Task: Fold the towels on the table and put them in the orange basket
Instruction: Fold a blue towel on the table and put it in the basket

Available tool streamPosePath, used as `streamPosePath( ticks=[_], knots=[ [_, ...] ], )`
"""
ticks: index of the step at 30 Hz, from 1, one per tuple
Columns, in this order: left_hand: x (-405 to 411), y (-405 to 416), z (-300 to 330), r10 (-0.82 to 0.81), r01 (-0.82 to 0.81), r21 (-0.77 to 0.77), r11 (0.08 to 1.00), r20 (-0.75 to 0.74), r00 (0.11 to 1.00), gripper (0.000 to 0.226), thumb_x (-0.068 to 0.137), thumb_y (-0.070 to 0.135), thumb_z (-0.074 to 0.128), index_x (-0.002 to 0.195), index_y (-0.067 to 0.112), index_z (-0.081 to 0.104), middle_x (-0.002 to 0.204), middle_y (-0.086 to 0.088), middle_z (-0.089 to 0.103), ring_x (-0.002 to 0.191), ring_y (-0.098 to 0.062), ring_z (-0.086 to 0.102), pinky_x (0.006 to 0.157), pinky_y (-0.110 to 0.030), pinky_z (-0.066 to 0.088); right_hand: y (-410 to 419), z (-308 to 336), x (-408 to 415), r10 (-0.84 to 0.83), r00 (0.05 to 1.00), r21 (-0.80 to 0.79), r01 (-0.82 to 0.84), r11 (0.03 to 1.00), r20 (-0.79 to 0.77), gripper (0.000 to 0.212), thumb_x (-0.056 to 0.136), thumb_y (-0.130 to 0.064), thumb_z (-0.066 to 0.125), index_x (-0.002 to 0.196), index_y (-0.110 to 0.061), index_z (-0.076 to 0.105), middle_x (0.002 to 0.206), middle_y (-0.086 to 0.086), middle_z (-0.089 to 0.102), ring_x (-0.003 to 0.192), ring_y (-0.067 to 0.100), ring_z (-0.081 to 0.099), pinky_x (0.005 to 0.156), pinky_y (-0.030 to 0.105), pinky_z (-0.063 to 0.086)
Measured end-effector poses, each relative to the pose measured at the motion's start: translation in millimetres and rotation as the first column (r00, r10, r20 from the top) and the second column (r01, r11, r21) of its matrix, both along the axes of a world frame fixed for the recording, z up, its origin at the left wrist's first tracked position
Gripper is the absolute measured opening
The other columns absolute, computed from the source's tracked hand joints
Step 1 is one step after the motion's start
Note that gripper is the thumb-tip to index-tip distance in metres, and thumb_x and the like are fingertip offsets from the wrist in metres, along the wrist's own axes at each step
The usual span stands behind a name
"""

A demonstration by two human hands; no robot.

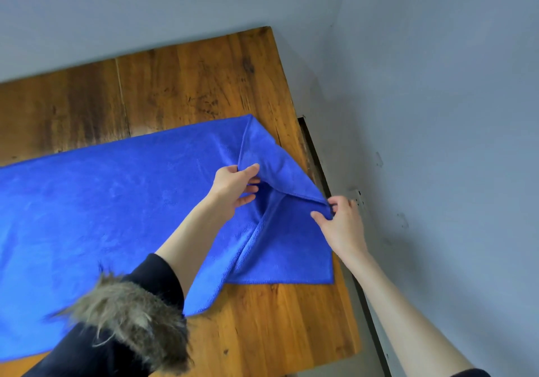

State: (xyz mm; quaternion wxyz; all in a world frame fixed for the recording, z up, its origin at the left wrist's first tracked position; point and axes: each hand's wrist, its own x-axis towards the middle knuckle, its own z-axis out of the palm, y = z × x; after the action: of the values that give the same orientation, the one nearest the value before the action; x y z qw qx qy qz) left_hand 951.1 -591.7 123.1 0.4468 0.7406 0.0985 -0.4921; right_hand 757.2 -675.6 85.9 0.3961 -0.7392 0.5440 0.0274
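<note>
The towel (102, 201), a big blue one, lies spread across the table (180, 85), and only its end by the hands is lifted into a peak, so the folding looks barely begun. The left hand (236, 185) pinches the raised edge between thumb and fingers, holding it up off the cloth beneath. Just to the side, the right hand (339, 220) grips the corner at the table's edge, fingertips closed on the hem. Between the two hands the cloth sags in a slack fold; beyond the left hand the rest lies flat and runs out of view. Nothing is folded yet as far as I can see, and I'd judge this is the first fold, the end about to be carried over. No basket is in sight, nor any other towel, so how many remain I cannot say. Past the right hand there is only the wall (437, 114)
</note>
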Motion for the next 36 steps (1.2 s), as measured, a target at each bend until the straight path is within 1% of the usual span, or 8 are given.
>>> streamPosePath(
  ticks=[3,7,13,17,24,29,32,36],
  knots=[
    [-8.2,-2.5,1.4,0.009,-0.009,-0.012,1.0,-0.027,1.0,0.032,0.089,0.027,0.061,0.112,0.005,0.054,0.088,-0.005,0.066,0.079,-0.017,0.063,0.074,-0.031,0.055,-0.2,-0.5,-16.2,-0.006,0.995,0.141,0.021,0.99,-0.101,0.022,0.085,-0.029,0.067,0.092,-0.017,0.05,0.079,-0.007,0.054,0.067,0.004,0.051,0.054,0.014,0.036],
    [-7.5,-14.7,6.4,0.029,-0.035,-0.074,0.997,-0.081,0.996,0.019,0.093,0.022,0.057,0.104,0.007,0.055,0.097,-0.009,0.067,0.088,-0.02,0.067,0.082,-0.036,0.054,-3.3,0.1,-26.2,0.006,0.988,0.145,0.016,0.989,-0.152,0.013,0.088,-0.024,0.063,0.082,-0.016,0.054,0.073,-0.003,0.057,0.064,0.007,0.052,0.052,0.017,0.037],
    [7.2,-45.9,25.9,0.067,-0.1,-0.282,0.954,-0.127,0.99,0.015,0.095,0.018,0.053,0.105,0.007,0.055,0.103,-0.009,0.068,0.099,-0.021,0.066,0.081,-0.035,0.054,-33.0,12.2,-27.1,-0.148,0.989,0.077,0.15,0.986,-0.027,0.014,0.094,-0.021,0.048,0.083,-0.013,0.046,0.069,-0.004,0.05,0.063,0.013,0.048,0.051,0.026,0.031],
    [11.4,-59.6,34.4,0.055,-0.069,-0.291,0.954,-0.057,0.997,0.015,0.092,0.018,0.058,0.1,0.005,0.057,0.099,-0.012,0.069,0.093,-0.021,0.069,0.079,-0.033,0.056,-45.1,15.6,-29.6,-0.173,0.983,-0.006,0.174,0.985,0.068,0.013,0.095,-0.028,0.05,0.093,-0.016,0.048,0.075,-0.011,0.053,0.072,0.014,0.052,0.059,0.026,0.036],
    [22.2,-28.8,18.3,0.191,-0.196,-0.169,0.966,-0.047,0.98,0.029,0.088,0.011,0.063,0.113,0.001,0.052,0.095,-0.015,0.066,0.085,-0.022,0.069,0.072,-0.027,0.056,-30.1,-2.8,-44.9,-0.012,0.995,0.354,0.047,0.934,-0.101,0.027,0.088,-0.036,0.059,0.079,-0.012,0.049,0.074,-0.002,0.052,0.069,0.013,0.051,0.055,0.022,0.035],
    [34.7,-7.3,20.4,0.266,-0.262,-0.143,0.955,0.012,0.964,0.01,0.089,0.01,0.062,0.086,0.005,0.054,0.083,-0.011,0.062,0.075,-0.019,0.066,0.072,-0.026,0.056,-22.3,8.9,-54.5,-0.037,0.989,0.228,0.069,0.971,-0.141,0.008,0.085,-0.015,0.063,0.093,-0.013,0.062,0.08,-0.003,0.057,0.082,0.018,0.057,0.065,0.025,0.04],
    [40.9,5.0,29.8,0.291,-0.284,-0.173,0.943,0.016,0.957,0.01,0.09,0.012,0.061,0.093,0.005,0.055,0.083,-0.009,0.061,0.077,-0.02,0.064,0.072,-0.027,0.055,-14.0,30.5,-43.5,-0.068,0.995,0.138,0.077,0.988,-0.072,0.009,0.084,-0.016,0.065,0.084,-0.015,0.057,0.073,-0.004,0.056,0.071,0.015,0.055,0.055,0.022,0.039],
    [53.4,30.5,51.1,0.292,-0.275,-0.207,0.939,0.06,0.954,0.007,0.09,0.014,0.06,0.09,0.009,0.055,0.074,-0.004,0.057,0.068,-0.015,0.058,0.071,-0.027,0.054,9.5,69.0,-12.1,0.089,0.995,0.102,-0.093,0.99,0.045,0.015,0.083,-0.019,0.066,0.074,-0.024,0.055,0.074,-0.006,0.058,0.066,0.002,0.051,0.052,0.013,0.036]
  ],
)
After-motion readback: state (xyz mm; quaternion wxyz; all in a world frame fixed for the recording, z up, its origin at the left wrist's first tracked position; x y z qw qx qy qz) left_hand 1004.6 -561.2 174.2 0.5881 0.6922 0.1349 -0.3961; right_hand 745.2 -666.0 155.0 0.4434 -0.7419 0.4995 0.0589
